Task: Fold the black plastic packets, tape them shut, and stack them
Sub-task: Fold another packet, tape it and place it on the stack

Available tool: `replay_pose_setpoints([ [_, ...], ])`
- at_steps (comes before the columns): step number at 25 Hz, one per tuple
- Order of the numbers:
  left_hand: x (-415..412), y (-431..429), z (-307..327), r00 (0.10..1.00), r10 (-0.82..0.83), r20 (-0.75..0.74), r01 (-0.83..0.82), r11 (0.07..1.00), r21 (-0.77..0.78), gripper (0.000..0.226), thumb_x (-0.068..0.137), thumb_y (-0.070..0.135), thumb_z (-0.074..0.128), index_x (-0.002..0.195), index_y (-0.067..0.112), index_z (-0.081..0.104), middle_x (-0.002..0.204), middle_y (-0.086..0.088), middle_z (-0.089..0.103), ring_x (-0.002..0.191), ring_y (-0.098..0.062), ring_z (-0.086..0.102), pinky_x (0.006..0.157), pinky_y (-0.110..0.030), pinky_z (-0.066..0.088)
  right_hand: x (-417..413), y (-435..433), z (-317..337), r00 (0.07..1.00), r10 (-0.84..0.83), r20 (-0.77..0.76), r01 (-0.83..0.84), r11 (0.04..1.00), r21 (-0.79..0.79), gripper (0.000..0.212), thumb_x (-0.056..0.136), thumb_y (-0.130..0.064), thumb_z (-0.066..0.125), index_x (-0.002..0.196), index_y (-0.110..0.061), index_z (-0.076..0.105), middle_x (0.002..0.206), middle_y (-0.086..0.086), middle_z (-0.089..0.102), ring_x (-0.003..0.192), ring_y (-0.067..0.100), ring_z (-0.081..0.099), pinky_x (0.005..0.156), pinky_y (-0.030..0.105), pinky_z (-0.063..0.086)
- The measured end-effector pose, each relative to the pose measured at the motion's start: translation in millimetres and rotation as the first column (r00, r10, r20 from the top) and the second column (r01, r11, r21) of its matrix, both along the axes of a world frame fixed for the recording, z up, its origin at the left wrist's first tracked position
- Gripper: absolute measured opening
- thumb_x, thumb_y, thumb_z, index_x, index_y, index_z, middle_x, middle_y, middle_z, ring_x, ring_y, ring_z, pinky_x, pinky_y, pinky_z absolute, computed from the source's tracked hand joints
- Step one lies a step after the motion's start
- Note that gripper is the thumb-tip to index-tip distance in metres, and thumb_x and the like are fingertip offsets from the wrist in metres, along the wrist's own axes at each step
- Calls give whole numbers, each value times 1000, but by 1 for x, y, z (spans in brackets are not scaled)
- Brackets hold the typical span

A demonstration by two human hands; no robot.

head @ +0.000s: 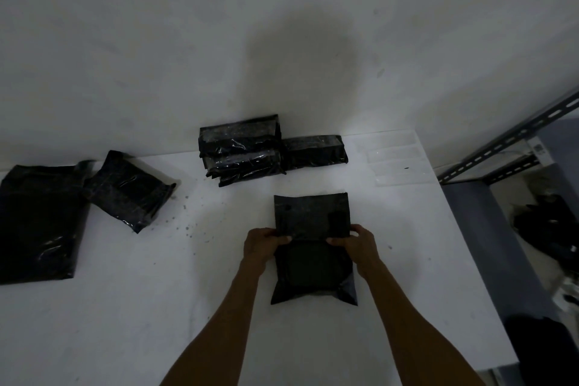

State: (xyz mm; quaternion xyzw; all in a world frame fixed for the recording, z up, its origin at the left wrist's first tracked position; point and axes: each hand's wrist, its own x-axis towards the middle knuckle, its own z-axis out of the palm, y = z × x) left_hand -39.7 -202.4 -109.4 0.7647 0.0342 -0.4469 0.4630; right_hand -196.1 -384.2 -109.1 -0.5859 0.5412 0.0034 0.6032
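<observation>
A black plastic packet (313,273) lies on the white table (156,307) in front of me, its flat top part stretching away from me. My left hand (263,244) grips its left edge and my right hand (360,243) grips its right edge, both at the crease across the middle. At the back by the wall stands a stack of taped black packets (241,150), with one more taped packet (316,150) lying beside it on the right. Clear tape strips (396,160) are stuck on the table at the back right.
A loose black packet (128,189) and a larger flat black bag (37,222) lie at the left. The white wall (282,25) closes the back. Past the table's right edge are a metal shelf frame (507,147) and dark items on the floor.
</observation>
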Motion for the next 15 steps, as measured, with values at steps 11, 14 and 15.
replay_pose_setpoints([
  [11,-5,14,-12,999,32,37,-28,995,-101,34,72,-5,80,105,3,74,105,-13,73,93,-22,68,83,-26,57,-9,-4,6,991,70,112,-71,997,0,33,72,2,82,99,-14,72,101,12,73,91,26,68,79,33,59],
  [14,-11,13,-6,991,131,-33,-135,975,-179,31,75,-2,80,104,7,74,97,-6,75,87,-16,70,78,-21,57,-14,-4,11,988,-28,149,18,997,72,20,76,-8,82,94,-17,77,95,5,76,91,24,70,83,37,58],
  [15,-12,12,-2,985,168,-50,-174,965,-194,27,76,0,80,101,8,75,94,-4,75,86,-16,71,76,-21,57,-15,-6,12,986,-41,160,30,997,70,17,77,-9,82,92,-18,77,95,5,76,93,25,70,85,38,58],
])
